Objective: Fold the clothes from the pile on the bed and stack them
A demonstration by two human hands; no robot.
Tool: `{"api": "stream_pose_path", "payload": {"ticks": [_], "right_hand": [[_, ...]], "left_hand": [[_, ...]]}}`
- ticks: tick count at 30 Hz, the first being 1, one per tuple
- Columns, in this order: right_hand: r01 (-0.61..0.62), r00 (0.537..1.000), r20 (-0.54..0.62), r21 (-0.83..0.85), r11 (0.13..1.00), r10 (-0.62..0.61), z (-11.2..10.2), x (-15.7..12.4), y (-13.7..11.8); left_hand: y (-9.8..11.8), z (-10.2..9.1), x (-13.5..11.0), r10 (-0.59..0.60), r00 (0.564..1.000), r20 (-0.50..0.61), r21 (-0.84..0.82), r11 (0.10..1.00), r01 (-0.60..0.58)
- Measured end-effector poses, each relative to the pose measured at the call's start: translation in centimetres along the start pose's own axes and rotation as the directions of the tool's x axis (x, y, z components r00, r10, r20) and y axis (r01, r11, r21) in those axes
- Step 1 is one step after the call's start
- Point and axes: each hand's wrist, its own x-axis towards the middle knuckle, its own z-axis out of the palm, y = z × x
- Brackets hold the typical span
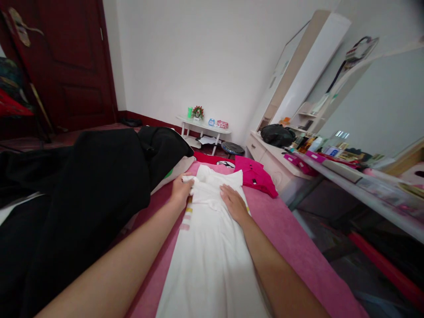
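A long white garment (pixel 215 247) with yellow and pink stripes along its left side lies spread on the pink bed cover (pixel 285 238). My left hand (pixel 181 191) pinches a bit of the white cloth at the garment's upper left edge. On the right part of its upper half, my right hand (pixel 233 202) rests flat with the fingers stretched out. The cloth is wrinkled between the two hands. Just beyond the garment lies a folded bright pink garment (pixel 255 176), with a red cloth (pixel 208 158) bearing a black-and-white emblem beside it.
Black clothing (pixel 109 172) is heaped along the left side of the bed. To the right stands a dressing table (pixel 265 154) crowded with bottles and boxes, with a black bag (pixel 277 134) on it. A low white table (pixel 203 125) and a round stool (pixel 232 148) stand near the far wall.
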Motion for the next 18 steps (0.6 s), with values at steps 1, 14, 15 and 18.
{"api": "stream_pose_path", "payload": {"ticks": [1, 14, 15, 18], "right_hand": [[0.007, 0.999, -0.054, 0.048, 0.999, -0.005, -0.2, -0.2, -0.2], [0.487, 0.873, 0.018, -0.089, 0.869, -0.487, -1.0, -1.8, -4.4], [0.481, 0.876, 0.006, -0.061, 0.875, -0.481, -1.0, -1.8, -4.3], [0.43, 0.903, -0.073, 0.09, 0.898, -0.424, -0.9, -1.8, -4.3]], "left_hand": [[0.2, 0.1, 0.3, -0.048, 0.999, 0.006, -0.038, 0.998, 0.048], [0.1, -0.3, 0.3, -0.047, 0.996, -0.074, 0.062, 0.997, 0.051], [0.0, -0.4, 0.5, -0.029, 0.997, -0.077, 0.107, 0.994, 0.037], [-0.2, -0.4, 0.6, 0.021, 0.998, -0.061, 0.238, 0.971, -0.006]]}}
